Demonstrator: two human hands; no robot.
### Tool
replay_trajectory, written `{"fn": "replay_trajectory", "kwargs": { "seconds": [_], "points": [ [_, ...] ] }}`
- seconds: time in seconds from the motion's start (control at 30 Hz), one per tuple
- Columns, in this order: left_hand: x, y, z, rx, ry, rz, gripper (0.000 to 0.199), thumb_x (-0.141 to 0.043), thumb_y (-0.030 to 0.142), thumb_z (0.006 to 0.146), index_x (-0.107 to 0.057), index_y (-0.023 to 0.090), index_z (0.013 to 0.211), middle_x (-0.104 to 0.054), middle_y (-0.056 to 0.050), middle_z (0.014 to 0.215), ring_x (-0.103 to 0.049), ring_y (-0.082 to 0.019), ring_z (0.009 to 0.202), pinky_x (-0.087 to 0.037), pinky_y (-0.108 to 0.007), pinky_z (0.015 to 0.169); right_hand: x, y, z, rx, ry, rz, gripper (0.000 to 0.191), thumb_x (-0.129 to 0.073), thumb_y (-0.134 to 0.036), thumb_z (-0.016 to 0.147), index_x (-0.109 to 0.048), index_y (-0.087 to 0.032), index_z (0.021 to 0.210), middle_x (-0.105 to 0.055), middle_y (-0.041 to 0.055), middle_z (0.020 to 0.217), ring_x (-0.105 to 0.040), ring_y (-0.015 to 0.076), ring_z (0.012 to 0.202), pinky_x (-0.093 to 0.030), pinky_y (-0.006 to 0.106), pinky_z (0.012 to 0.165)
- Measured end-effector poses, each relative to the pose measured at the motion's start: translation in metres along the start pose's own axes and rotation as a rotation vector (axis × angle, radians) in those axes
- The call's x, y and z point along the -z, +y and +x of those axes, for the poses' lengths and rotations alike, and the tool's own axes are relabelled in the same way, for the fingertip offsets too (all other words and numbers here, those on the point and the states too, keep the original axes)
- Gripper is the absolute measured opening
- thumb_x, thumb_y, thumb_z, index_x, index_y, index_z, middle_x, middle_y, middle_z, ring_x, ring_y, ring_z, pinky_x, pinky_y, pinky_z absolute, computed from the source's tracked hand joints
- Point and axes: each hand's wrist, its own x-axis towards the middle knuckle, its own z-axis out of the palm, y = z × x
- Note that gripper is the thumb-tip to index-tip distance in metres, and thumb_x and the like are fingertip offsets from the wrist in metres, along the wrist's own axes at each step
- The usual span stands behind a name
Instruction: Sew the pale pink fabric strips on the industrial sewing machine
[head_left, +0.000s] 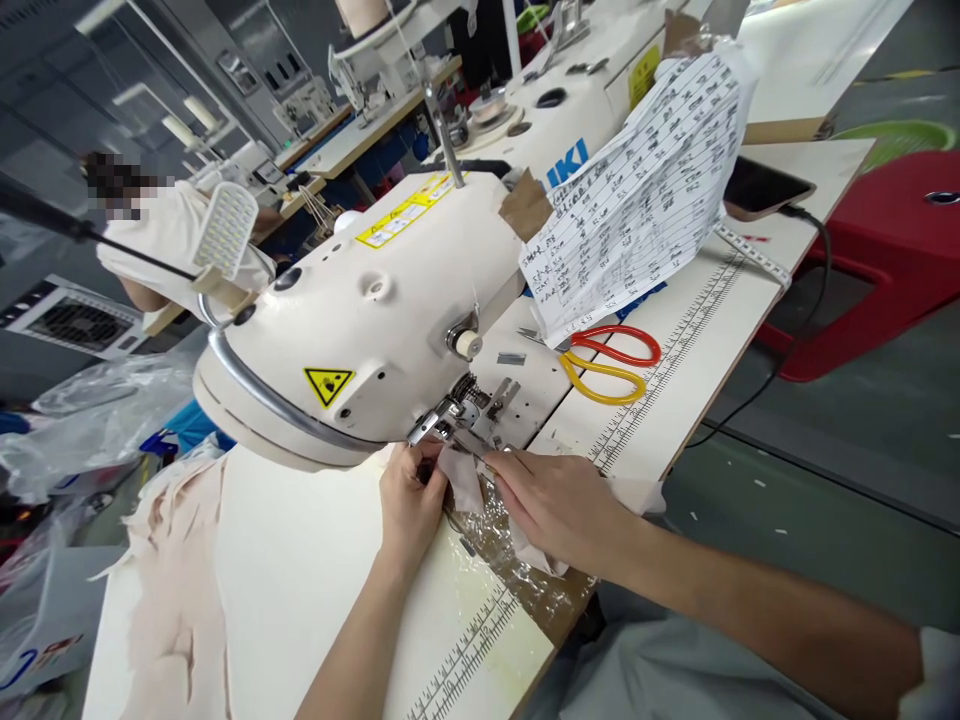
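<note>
A white sewing machine (420,300) reaches over the table, its needle and presser foot area (457,415) just beyond my hands. My left hand (409,500) is closed, thumb and fingers pinched at the left edge of a small pale pink fabric piece (463,482) below the foot. From the right, my right hand (559,505) comes in closed, fingertips near the metal parts by the foot. More of the pink fabric shows under its palm. The exact grip of both sets of fingertips is partly hidden.
Scissors (611,383) with red and yellow handles lie right of the machine, near handwritten paper (637,190) and a phone (765,188). Pink fabric (176,600) lies at the left. A red stool (885,250) stands beyond the table edge. A person (172,230) sits further back.
</note>
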Motion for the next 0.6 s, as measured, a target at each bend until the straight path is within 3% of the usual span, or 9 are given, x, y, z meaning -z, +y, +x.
{"fn": "replay_trajectory", "kwargs": {
  "seconds": [0.13,0.27,0.37,0.47,0.6],
  "points": [
    [0.0,-0.002,-0.001,-0.206,0.015,0.088,0.009,-0.054,0.017,0.089,-0.061,0.02,0.085,-0.065,-0.003,0.09,-0.063,-0.017,0.085,-0.053,-0.029,0.072,-0.003,0.0,-0.001,0.012,0.026,-0.038,0.027,-0.047,-0.013,0.096,-0.056,-0.012,0.121,-0.072,0.0067,0.091,-0.07,0.0184,0.075,-0.04,0.029,0.054],
    [0.005,0.002,-0.005,-0.3,-0.094,0.103,0.017,-0.048,0.011,0.092,-0.061,0.02,0.098,-0.061,-0.007,0.102,-0.06,-0.018,0.094,-0.054,-0.032,0.08,0.002,0.002,-0.018,0.02,0.054,0.012,0.026,-0.046,-0.008,0.092,-0.058,-0.012,0.114,-0.072,0.007,0.087,-0.07,0.0195,0.074,-0.042,0.029,0.055],
    [0.008,0.009,-0.009,-0.378,-0.136,0.146,0.027,-0.043,0.007,0.092,-0.06,0.019,0.109,-0.058,-0.01,0.107,-0.058,-0.02,0.096,-0.054,-0.036,0.081,0.018,0.009,-0.049,0.024,0.034,0.224,0.024,-0.04,-0.008,0.09,-0.058,-0.018,0.101,-0.07,0.0026,0.079,-0.068,0.0168,0.065,-0.043,0.028,0.054],
    [0.006,0.017,-0.012,-0.402,-0.133,0.269,0.033,-0.04,0.002,0.089,-0.061,0.017,0.11,-0.057,-0.012,0.106,-0.055,-0.023,0.094,-0.055,-0.039,0.08,0.035,0.017,-0.087,0.045,0.0,0.406,0.03,-0.038,-0.009,0.09,-0.056,-0.026,0.107,-0.072,-0.0004,0.086,-0.069,0.0149,0.067,-0.05,0.026,0.059],
    [0.0,0.029,-0.015,-0.333,-0.138,0.385,0.031,-0.04,0.002,0.088,-0.065,0.015,0.104,-0.058,-0.014,0.107,-0.053,-0.026,0.093,-0.056,-0.042,0.078,0.043,0.023,-0.128,-0.037,0.026,0.446,0.03,-0.04,-0.018,0.095,-0.056,-0.034,0.115,-0.074,0.0007,0.096,-0.072,0.0183,0.074,-0.055,0.029,0.063]
  ]
}}
